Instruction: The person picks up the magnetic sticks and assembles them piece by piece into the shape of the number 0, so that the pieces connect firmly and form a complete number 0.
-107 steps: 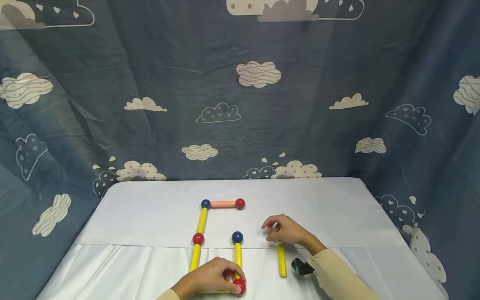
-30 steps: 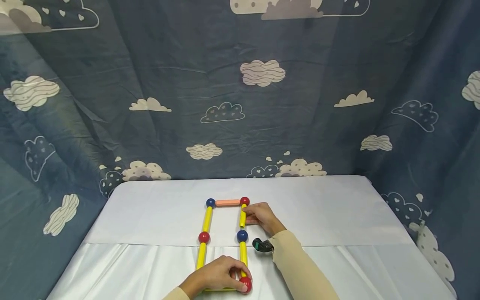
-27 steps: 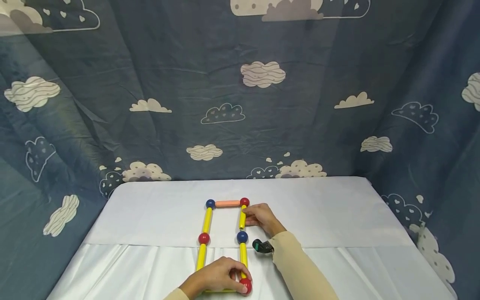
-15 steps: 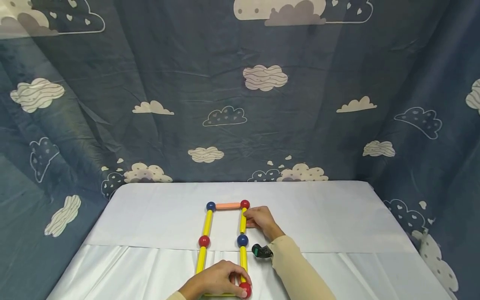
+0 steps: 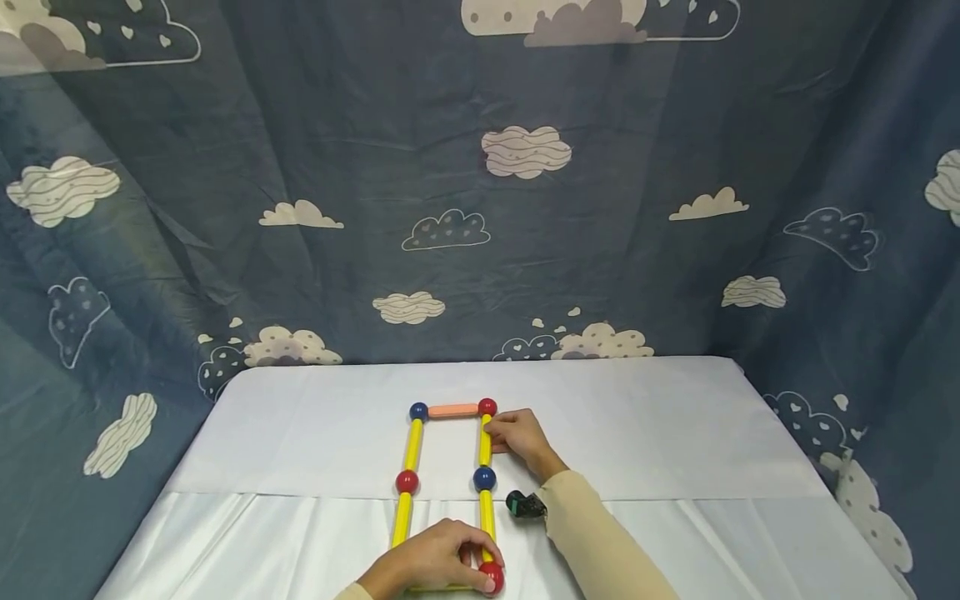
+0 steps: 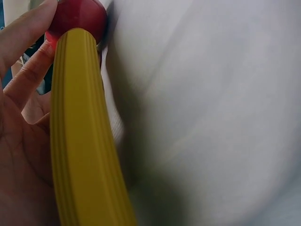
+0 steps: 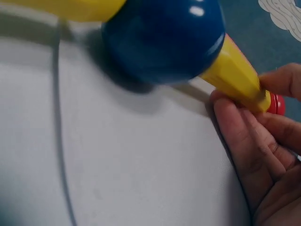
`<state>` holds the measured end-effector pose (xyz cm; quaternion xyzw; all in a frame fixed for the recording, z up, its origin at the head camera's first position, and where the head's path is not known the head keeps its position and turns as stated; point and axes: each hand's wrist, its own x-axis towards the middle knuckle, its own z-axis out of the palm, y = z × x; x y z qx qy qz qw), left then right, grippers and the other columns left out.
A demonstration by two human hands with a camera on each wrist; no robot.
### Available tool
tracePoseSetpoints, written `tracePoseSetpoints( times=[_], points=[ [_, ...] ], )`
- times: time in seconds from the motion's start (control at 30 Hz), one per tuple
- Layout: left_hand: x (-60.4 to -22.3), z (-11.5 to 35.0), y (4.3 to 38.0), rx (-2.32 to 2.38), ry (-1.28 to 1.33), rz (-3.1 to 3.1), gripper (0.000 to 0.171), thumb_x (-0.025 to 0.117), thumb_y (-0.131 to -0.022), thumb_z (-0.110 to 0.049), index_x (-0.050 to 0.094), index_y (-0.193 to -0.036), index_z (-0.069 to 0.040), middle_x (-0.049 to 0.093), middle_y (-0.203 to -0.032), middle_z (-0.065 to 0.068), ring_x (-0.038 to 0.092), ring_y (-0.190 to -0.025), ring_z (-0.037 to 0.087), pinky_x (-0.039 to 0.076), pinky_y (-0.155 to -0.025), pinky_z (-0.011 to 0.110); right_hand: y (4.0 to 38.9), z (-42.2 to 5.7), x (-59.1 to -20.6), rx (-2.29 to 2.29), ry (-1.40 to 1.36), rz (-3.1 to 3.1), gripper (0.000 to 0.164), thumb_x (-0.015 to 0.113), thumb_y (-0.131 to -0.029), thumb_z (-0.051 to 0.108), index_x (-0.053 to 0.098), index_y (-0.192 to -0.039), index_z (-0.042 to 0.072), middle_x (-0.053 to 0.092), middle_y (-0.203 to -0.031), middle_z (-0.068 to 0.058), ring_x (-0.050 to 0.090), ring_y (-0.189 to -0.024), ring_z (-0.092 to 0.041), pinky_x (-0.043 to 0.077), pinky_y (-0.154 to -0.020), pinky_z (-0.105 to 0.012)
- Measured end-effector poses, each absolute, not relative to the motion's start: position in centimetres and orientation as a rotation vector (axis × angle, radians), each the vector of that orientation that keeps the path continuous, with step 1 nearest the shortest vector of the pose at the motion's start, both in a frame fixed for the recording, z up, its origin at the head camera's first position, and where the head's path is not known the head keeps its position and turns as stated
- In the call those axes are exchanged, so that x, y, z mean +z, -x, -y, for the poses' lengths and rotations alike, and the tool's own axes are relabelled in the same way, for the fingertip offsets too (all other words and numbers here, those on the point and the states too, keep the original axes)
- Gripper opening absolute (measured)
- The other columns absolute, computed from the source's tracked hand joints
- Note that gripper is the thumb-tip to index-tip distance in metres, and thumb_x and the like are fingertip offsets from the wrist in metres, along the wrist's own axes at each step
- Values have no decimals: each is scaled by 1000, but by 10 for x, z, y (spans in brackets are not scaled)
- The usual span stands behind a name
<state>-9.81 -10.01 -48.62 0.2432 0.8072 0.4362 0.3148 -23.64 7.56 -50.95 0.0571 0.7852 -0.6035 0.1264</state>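
Note:
My left hand (image 5: 442, 554) pinches a red ball (image 5: 492, 577) at the near right corner of a magnetic stick-and-ball frame lying on the table. A yellow stick (image 6: 84, 122) runs from that ball past my palm in the left wrist view. My right hand (image 5: 525, 437) holds another yellow magnetic stick (image 5: 485, 443) between thumb and fingers. This stick reaches from the far right red ball (image 5: 487, 407) to a blue ball (image 7: 164, 37), meeting both. An orange stick (image 5: 453, 411) joins the far red ball to a second blue ball (image 5: 418, 412). The near left corner is hidden behind my left hand.
Down the left side run two yellow sticks with a red ball (image 5: 407, 482) between them. A white cloth (image 5: 637, 433) covers the table. A black wrist device (image 5: 525, 504) sits by my right sleeve. A cloud-print curtain (image 5: 600, 250) hangs behind.
My right hand has taken the loose yellow stick from the right and brought it into the frame's right side. The gap between stick and blue ball has closed. My left hand keeps its grip.

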Motion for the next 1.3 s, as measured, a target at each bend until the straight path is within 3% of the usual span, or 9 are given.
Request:
tracePoseSetpoints(
  times=[0.5,0.73,1.03,1.17,1.3],
  points=[
    [-488,97,103,1144,-711,-2141,14,73,-86,-24,70,-100,-22,56,-75,-13,47,-66,1,39,-62,17,240,-79,-509,-1714,-166,-2324,28,67,-89,16,67,-108,-4,66,-85,-10,62,-67,-15,56,-63,-27],
    [-468,107,108,1057,-699,-2238,29,73,-86,-27,66,-113,-21,57,-85,-12,51,-72,1,44,-66,19,238,-81,-512,-1762,-143,-2285,30,68,-89,15,66,-109,-8,67,-83,-10,63,-64,-14,56,-62,-29],
    [-446,162,173,1140,-440,-2592,25,70,-88,-21,67,-109,-7,60,-87,-1,55,-74,14,47,-62,28,237,-79,-512,-1749,-115,-2255,27,66,-90,15,66,-106,-6,65,-81,-10,62,-65,-15,56,-61,-28],
    [-456,182,208,1205,-158,-2681,22,69,-88,-17,66,-109,-10,61,-90,3,54,-75,17,47,-59,28,236,-77,-508,-1733,-106,-2289,26,66,-89,13,65,-106,-7,66,-81,-10,61,-65,-15,56,-60,-29],
    [-470,189,231,1209,11,-2652,29,66,-91,-18,60,-119,-12,60,-97,6,56,-76,19,47,-62,28,234,-73,-504,-1698,-118,-2359,27,68,-87,12,65,-105,-7,65,-79,-10,62,-61,-15,55,-57,-28]
  ],
)
